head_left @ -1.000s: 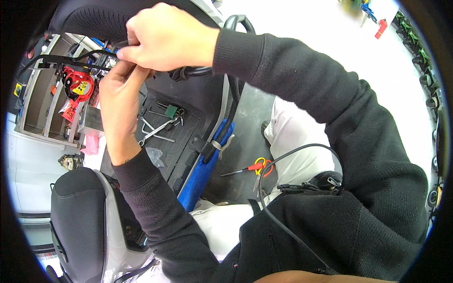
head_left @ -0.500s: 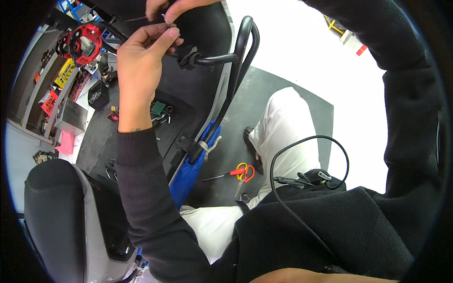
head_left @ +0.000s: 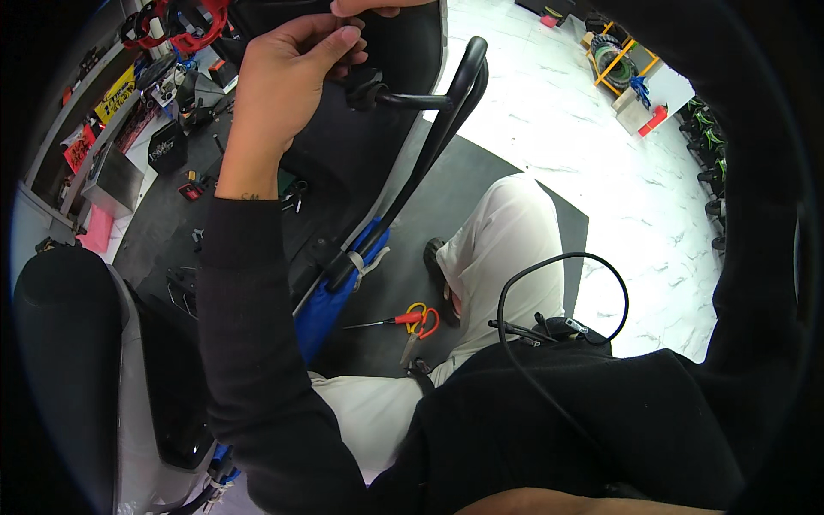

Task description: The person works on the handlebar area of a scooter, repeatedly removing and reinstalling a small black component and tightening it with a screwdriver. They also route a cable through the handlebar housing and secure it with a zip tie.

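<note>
My left hand (head_left: 283, 90) is raised over a black panel (head_left: 356, 159), its thumb and fingers pinched together. What it pinches is too small and too covered to name. My right hand (head_left: 378, 7) meets those fingertips at the top edge, thumb and fingers closed and mostly cut off by the picture's rim. Just beside the left fingertips is a black knob-like piece (head_left: 366, 91) on a short arm of a bent black tube bar (head_left: 468, 81). Lower down, a blue wrapping (head_left: 322, 322) is bound to the bar with a pale tie (head_left: 365, 268).
Red-and-yellow-handled scissors (head_left: 418, 324) and a red-handled screwdriver (head_left: 378, 324) lie on the dark mat (head_left: 506, 154) near my legs. A black padded seat (head_left: 69, 292) stands at left. Beyond it are a black box (head_left: 166, 148), small tools and shelves. A yellow rack (head_left: 620, 64) stands far right.
The view has shifted, bringing more of the right-hand floor and rack into sight. Both hands sit higher in the picture, still together, with the right one more cut off.
</note>
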`<state>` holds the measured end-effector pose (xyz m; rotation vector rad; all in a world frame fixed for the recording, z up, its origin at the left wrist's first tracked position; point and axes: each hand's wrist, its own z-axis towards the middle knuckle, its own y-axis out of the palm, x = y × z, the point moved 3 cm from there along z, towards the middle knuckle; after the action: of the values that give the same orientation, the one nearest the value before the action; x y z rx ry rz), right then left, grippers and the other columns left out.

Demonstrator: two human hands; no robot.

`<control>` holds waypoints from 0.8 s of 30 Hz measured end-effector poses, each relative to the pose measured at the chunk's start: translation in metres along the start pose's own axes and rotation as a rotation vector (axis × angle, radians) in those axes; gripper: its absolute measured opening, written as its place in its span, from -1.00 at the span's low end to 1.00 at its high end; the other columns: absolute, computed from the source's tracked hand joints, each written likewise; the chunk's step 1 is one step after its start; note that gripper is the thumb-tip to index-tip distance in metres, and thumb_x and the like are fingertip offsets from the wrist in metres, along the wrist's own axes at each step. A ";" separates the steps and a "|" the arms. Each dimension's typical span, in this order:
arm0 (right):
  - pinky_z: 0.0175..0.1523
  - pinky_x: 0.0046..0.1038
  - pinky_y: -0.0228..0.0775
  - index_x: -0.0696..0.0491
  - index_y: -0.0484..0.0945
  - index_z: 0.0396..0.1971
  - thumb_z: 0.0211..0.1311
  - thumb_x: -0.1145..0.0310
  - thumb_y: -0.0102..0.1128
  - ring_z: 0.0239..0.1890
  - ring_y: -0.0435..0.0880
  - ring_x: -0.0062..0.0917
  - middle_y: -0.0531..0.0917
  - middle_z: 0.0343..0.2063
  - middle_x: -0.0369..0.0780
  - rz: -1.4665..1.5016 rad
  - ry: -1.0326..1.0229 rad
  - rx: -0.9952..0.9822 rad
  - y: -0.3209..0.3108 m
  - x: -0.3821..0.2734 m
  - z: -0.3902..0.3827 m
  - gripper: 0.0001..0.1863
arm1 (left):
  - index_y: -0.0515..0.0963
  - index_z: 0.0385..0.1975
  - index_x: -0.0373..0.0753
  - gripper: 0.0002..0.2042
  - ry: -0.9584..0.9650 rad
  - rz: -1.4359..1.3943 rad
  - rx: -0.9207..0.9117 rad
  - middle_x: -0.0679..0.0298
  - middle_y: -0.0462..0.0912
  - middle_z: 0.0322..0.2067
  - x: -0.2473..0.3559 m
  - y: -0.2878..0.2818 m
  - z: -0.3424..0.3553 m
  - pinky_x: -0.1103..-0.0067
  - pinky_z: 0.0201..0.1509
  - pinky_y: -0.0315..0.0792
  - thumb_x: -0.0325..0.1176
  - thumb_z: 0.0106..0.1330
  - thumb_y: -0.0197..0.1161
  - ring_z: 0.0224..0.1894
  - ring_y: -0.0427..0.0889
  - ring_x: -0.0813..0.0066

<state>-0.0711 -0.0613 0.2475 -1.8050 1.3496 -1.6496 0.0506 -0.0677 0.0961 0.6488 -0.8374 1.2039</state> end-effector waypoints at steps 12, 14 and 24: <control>-0.01 -0.31 0.62 0.20 0.68 0.03 0.49 0.25 0.21 -0.19 0.81 -0.31 0.81 -0.17 -0.06 0.689 0.221 -0.103 -0.036 -0.001 -0.028 -0.66 | 0.71 0.06 -0.36 -0.74 0.028 0.067 -0.022 0.24 0.81 -0.21 -0.002 0.000 0.003 0.63 -0.09 0.58 -0.33 0.53 0.32 -0.18 0.78 0.54; 0.05 -0.30 0.60 0.13 0.69 0.08 0.46 0.30 0.25 -0.11 0.80 -0.28 0.81 -0.14 -0.10 0.636 0.130 -0.032 -0.032 0.001 -0.030 -0.68 | 0.71 0.06 -0.36 -0.74 0.028 0.061 -0.024 0.26 0.81 -0.24 -0.001 -0.001 0.002 0.63 -0.09 0.58 -0.34 0.54 0.31 -0.19 0.78 0.55; -0.11 -0.17 0.60 0.12 0.73 -0.20 0.47 0.24 0.19 -0.29 0.72 -0.07 0.71 -0.40 -0.08 0.328 0.240 0.097 -0.014 0.000 -0.002 -0.74 | 0.71 0.07 -0.38 -0.73 0.046 0.059 -0.096 0.21 0.81 -0.21 0.007 -0.007 -0.003 0.59 -0.06 0.60 -0.33 0.55 0.28 -0.16 0.78 0.52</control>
<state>-0.0672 -0.0539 0.2583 -1.2804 1.5385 -1.7516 0.0589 -0.0634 0.1000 0.5192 -0.8750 1.2196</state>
